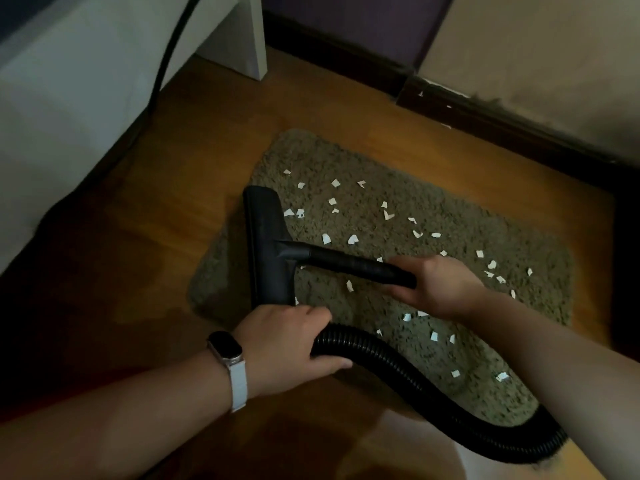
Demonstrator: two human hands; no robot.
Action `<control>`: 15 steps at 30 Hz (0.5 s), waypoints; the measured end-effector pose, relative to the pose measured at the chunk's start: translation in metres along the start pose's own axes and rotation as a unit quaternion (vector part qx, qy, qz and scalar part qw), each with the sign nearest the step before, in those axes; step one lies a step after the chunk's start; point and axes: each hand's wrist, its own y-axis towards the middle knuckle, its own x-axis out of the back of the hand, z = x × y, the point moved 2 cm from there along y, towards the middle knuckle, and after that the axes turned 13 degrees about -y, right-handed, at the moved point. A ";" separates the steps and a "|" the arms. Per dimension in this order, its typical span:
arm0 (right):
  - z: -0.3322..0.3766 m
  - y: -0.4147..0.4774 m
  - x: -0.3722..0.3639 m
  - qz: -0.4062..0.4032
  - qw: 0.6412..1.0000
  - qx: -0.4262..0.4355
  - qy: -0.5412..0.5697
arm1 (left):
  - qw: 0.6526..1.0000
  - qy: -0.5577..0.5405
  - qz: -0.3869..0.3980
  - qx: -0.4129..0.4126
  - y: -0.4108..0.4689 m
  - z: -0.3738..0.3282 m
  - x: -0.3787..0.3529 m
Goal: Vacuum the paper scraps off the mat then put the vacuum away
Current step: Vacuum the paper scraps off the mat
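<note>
A shaggy olive mat (433, 209) lies on the wooden floor, strewn with several white paper scraps (353, 239). A black vacuum floor nozzle (266, 244) rests along the mat's left edge, its short black tube (356, 266) pointing right. My right hand (436, 285) is wrapped around the end of that tube. My left hand (291, 344), with a watch on a white strap at the wrist, grips the end of the black ribbed hose (415, 379), which curves away to the lower right. The hose end and the tube end are apart.
A white furniture panel (69, 109) stands at the left with a black cable (162, 74) running down it. Dark skirting (502, 126) and a wall border the floor at the back right. Bare wooden floor (156, 209) surrounds the mat.
</note>
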 end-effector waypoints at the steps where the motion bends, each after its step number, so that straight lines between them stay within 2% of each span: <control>1: -0.003 -0.002 -0.002 -0.005 1.000 0.002 0.007 | 1.000 0.003 -0.002 -0.003 0.000 0.000 0.000; 8: -0.015 -0.013 -0.014 0.008 1.000 -0.028 -0.005 | 0.999 0.005 -0.034 -0.019 -0.003 -0.001 0.001; 15: -0.016 -0.034 -0.025 0.016 0.999 -0.038 -0.014 | 0.999 0.006 0.031 -0.029 -0.009 -0.013 -0.008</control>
